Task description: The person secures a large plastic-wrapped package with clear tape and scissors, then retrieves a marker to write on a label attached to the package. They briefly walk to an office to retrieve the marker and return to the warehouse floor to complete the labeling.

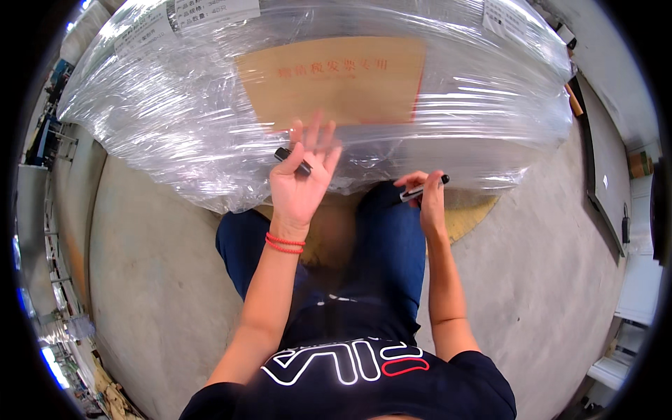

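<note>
My left hand (302, 178) is raised palm up in front of the wrapped load, fingers spread. Its thumb pins a short black piece that looks like a marker cap (294, 162) against the palm. To the right, my right hand (430, 199) grips a marker (414, 193) with a grey body and dark ends, held at a slant. Ahead of both hands is a brown paper envelope (332, 87) with red print, under or against clear stretch film (189, 133). My left fingertips overlap its lower edge in view; whether they touch is unclear.
White printed labels (217, 10) show on the far side of the wrapped load. Concrete floor (161, 259) surrounds my legs, with a yellow patch (472, 217) beneath the load. A dark flat panel (603, 168) stands at the right; equipment (52, 143) lines the left.
</note>
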Motion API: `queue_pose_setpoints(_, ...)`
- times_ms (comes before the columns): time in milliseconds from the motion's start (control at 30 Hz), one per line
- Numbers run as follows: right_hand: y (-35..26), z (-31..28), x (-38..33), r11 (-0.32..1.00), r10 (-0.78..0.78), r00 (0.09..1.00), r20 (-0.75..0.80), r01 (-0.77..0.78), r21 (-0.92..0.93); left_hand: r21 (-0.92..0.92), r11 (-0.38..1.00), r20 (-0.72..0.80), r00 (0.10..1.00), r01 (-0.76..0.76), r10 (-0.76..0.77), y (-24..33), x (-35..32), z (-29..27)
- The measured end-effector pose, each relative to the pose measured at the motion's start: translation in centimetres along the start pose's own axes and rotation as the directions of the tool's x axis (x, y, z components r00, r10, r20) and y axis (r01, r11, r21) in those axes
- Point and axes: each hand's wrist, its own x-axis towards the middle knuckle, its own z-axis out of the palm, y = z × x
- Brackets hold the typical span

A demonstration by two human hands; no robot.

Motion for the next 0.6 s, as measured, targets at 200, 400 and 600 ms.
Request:
queue_pose_setpoints(200,-1.1,4.6,5.3,0.472,-0.701,0.654,0.285,0.724,-0.503,-0.143,0.990,-0.111,0.994,0.006,-0.022,-0.2,-0.3,1.3)
queue_pose_setpoints(400,1.2,6.8,12.0,0.350,-0.640,0.493,0.590,0.870,-0.347,0.024,0.999,-0.078,0.996,0.043,-0.041,-0.2,-0.1,2.2)
queue_pose_setpoints(600,0.4,6.6,8.5,0.117,-0.640,0.396,0.658,0.897,-0.426,0.014,0.998,-0.096,0.994,0.062,-0.060,0.6,-0.1,0.7)
